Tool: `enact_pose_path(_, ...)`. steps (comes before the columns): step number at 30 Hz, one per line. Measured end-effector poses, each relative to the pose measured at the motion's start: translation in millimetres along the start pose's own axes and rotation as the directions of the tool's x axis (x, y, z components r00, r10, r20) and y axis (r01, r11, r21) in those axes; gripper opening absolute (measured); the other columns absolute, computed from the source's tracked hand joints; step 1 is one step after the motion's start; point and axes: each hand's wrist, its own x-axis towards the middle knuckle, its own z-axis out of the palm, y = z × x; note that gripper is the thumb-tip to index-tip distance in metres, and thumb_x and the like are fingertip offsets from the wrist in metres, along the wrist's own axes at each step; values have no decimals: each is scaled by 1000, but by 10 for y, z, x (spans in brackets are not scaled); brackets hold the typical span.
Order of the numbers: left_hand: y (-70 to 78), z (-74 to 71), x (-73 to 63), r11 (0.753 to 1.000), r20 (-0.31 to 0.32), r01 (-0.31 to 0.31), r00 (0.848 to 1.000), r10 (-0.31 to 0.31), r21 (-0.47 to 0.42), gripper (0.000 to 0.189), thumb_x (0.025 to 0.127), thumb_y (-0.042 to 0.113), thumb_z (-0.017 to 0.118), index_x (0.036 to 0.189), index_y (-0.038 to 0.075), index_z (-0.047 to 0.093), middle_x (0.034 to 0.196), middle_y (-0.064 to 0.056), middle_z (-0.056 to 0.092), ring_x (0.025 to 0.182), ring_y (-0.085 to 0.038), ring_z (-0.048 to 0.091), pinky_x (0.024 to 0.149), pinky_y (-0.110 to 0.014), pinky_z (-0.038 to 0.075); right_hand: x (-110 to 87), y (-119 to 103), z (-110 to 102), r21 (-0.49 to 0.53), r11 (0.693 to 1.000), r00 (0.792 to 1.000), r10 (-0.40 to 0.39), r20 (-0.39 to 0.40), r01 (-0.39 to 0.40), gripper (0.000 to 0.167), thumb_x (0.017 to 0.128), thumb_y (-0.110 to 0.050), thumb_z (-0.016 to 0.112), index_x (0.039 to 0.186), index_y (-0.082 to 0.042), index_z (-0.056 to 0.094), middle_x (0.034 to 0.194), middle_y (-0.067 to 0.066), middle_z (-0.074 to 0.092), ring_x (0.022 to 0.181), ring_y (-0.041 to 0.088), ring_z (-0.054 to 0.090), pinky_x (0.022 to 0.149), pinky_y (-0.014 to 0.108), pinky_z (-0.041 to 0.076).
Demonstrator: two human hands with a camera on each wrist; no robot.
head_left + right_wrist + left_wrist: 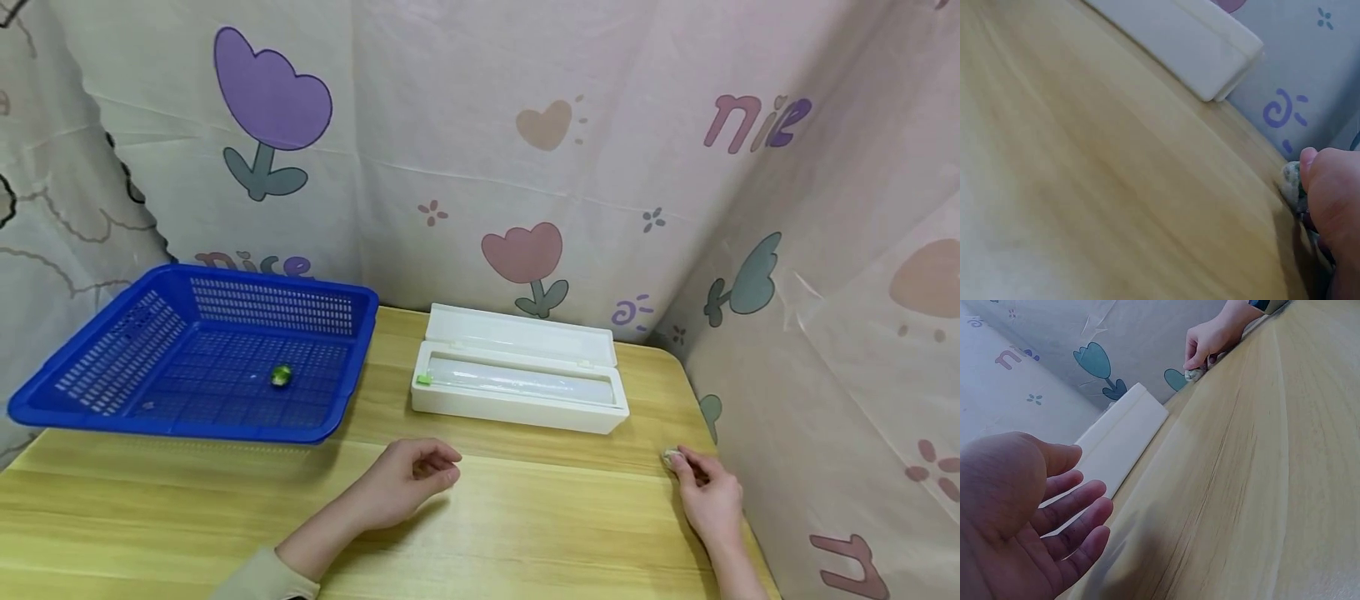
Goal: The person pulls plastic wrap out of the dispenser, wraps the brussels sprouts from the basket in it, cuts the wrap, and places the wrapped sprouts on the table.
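At the table's right edge my right hand [711,496] pinches a small pale, greenish lump [671,457] between thumb and fingers. Its surface looks crinkled in the right wrist view, and the hand covers much of the lump [1291,181]. My left hand [401,483] hovers over the middle of the table, fingers loosely bent and holding nothing. Beyond it stands a white cling film box [517,414] with its lid raised. Inside lies a roll of clear film [517,381], and a green slider [423,379] sits at the box's left end.
A blue plastic basket [180,431] with slotted walls occupies the table's left side. One small green round vegetable [281,376], like a Brussels sprout, lies in it. Patterned curtains [450,125] hang behind and along the right edge of the wooden table [525,525].
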Motion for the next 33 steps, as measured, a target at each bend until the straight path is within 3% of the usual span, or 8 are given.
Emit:
enact_pose_path(6,9,-33,-15,1000,4,3,1000,-3,19,29,105,29,70,121,5,73,102,9,72,99,-16,68,87,-32,57,-7,-29,-108,21,1000,994,9,113,-11,30,104,-17,70,123,6,73,112,23,73,85,-12,55,72,5,44)
enact_pose_path(13,6,-65,-24,1000,-4,-2,1000,2,29,27,105,28,70,120,5,74,101,9,72,97,-15,68,86,-32,57,15,-36,-189,-31,999,977,15,214,-8,40,109,-27,63,132,6,68,116,22,72,89,-6,57,73,7,44)
enact_pose_path(18,14,-69,-23,999,-3,1,1000,0,34,27,105,28,70,119,5,74,101,9,72,98,-15,68,85,-32,57,46,-48,-210,-23,1000,976,-4,217,9,37,109,-23,62,130,7,68,115,23,72,90,-7,56,75,5,43)
enact_pose_path(26,61,-108,-10,999,-28,3,1000,-2,41,26,105,26,69,120,5,74,101,9,73,97,-15,69,85,-31,57,94,-100,-267,-14,998,986,-57,157,60,30,111,-18,58,129,4,70,115,20,70,94,-15,48,76,5,41)
enact_pose_path(33,121,-160,78,999,-107,-14,994,17,31,27,104,23,71,121,2,73,102,6,74,97,-16,69,84,-31,59,163,-268,-308,39,996,988,-88,130,84,31,111,-18,58,135,-1,68,121,15,67,91,-9,53,76,5,45)
